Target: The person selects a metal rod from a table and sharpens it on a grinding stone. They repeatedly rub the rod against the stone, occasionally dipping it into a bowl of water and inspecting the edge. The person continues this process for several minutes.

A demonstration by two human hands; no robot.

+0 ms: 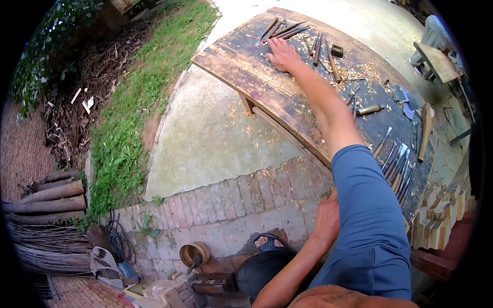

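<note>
My right hand [284,55] rests palm down on the worn wooden workbench [231,61], fingers stretched out. Its fingertips lie beside a bunch of wood-handled carving tools [288,31] near the far end. To its right lie wooden tool handles [317,50], a small dark block [337,50] and scattered shavings. Down by the bench's near edge is my left hand [327,218]; the blue sleeve [367,205] of my right arm hides its fingers. Several chisels [396,167] lie in a row on the right, near a wooden mallet [425,132]. A thick metal-and-wood tool [370,110] lies mid-bench.
Stacked wooden blocks [439,218] stand right of the bench. A bucket [194,254] sits on the brick paving near my sandalled foot [269,242]. Logs [56,195] are piled at left. Another person's trouser leg [435,33] shows behind a wooden stand [436,62].
</note>
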